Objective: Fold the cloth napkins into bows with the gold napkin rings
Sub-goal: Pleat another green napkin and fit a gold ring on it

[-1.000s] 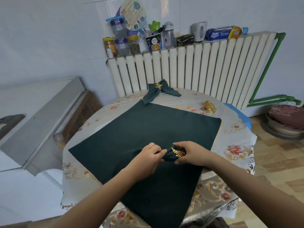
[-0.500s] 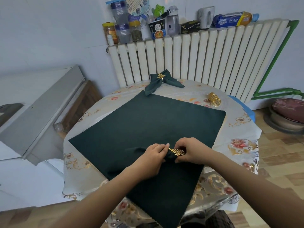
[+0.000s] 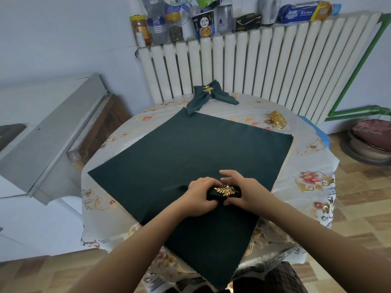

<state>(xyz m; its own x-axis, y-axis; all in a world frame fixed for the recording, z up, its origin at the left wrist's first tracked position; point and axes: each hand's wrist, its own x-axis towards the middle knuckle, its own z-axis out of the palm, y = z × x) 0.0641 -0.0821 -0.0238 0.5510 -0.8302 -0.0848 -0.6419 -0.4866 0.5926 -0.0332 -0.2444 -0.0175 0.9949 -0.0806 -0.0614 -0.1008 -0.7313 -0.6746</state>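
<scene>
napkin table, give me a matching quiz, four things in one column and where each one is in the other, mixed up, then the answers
Things:
1. finished bow napkin
2. spare gold rings
3. gold leaf ring
4. flat green cloth

Places:
A. spread over the middle of the table
B. between the two hands
C. far edge, by the radiator
D. far right of the table, beside the flat cloth

Pairs: 1-C, 2-D, 3-B, 4-A

Soft, even daylight fills the room, brighter toward the upper right, where the radiator [image 3: 264, 60] and wall look washed out. Shadows are faint. The glossy cover of the worktop [image 3: 313, 166] shows pale sheen. Wide-angle distortion bows the radiator and the green pipe [image 3: 359, 66]. The edges smear slightly; the forearms at the bottom look soft.
</scene>
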